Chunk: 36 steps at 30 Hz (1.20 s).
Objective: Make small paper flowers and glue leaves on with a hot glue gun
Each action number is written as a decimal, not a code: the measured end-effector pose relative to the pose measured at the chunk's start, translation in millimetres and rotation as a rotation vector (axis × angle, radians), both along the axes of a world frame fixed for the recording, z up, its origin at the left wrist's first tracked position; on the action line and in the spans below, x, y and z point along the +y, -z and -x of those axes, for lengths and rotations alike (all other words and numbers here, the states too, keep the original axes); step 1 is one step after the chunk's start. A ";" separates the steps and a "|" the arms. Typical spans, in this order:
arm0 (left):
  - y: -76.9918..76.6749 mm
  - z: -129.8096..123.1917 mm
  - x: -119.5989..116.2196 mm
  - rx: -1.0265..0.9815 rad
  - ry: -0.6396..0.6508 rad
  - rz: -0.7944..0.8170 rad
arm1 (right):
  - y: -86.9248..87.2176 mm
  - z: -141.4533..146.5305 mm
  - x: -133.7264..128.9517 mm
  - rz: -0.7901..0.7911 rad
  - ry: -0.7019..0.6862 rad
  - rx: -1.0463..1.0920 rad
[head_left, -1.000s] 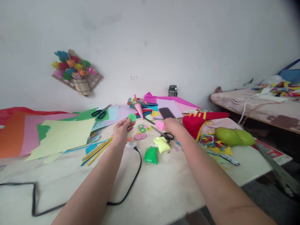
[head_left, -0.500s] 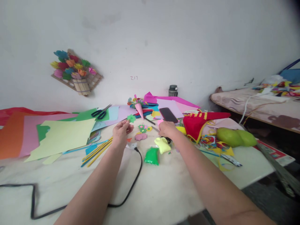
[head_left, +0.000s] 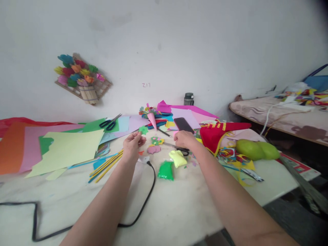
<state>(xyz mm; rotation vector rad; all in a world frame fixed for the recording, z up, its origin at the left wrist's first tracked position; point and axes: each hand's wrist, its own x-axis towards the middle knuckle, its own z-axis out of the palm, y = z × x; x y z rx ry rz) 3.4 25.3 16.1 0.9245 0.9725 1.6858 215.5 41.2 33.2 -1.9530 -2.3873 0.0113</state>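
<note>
My left hand (head_left: 133, 143) pinches a small green paper flower (head_left: 143, 130) between thumb and fingertips, held up above the table. My right hand (head_left: 185, 140) is low over the table just in front of a dark phone (head_left: 183, 125), its fingers drawn together and pointing down; what they hold, if anything, is hidden. Just below that hand lies a pair of black-handled scissors (head_left: 176, 147), blades toward the left. Between my hands are several green and yellow paper flowers (head_left: 156, 140) and a pink scalloped paper piece (head_left: 154, 149). A dark pen (head_left: 164, 132) lies behind them.
Yellow (head_left: 177, 159) and green clay packets (head_left: 166, 170) lie in front. Coloured sheets (head_left: 69, 150), yellow sticks (head_left: 107, 165) and other scissors (head_left: 111, 123) are on the left. A black cable (head_left: 147, 201) crosses the table (head_left: 184, 208). Red cloth (head_left: 214, 135) and green fruit (head_left: 257, 149) are right.
My right hand has shifted slightly up and away from the scissors, which have turned flatter and now show more of their handles. The left hand still holds the green flower in place.
</note>
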 end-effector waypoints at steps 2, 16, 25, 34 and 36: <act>-0.8 0.0 0.2 -0.001 -0.003 -0.005 | 0.2 0.3 -0.5 0.033 -0.014 0.005; -4.2 3.1 -2.2 0.012 -0.011 -0.018 | -6.3 -4.6 -4.5 0.026 0.034 -0.075; -5.9 5.4 -1.3 0.019 0.011 -0.059 | -12.5 -7.1 -9.1 0.410 -0.290 0.093; -8.4 8.4 -3.2 0.017 -0.003 -0.050 | -2.6 -0.4 -5.1 0.458 -0.295 0.115; -8.8 9.0 -2.6 0.018 -0.008 -0.050 | -2.6 -0.8 -5.8 0.446 -0.285 0.114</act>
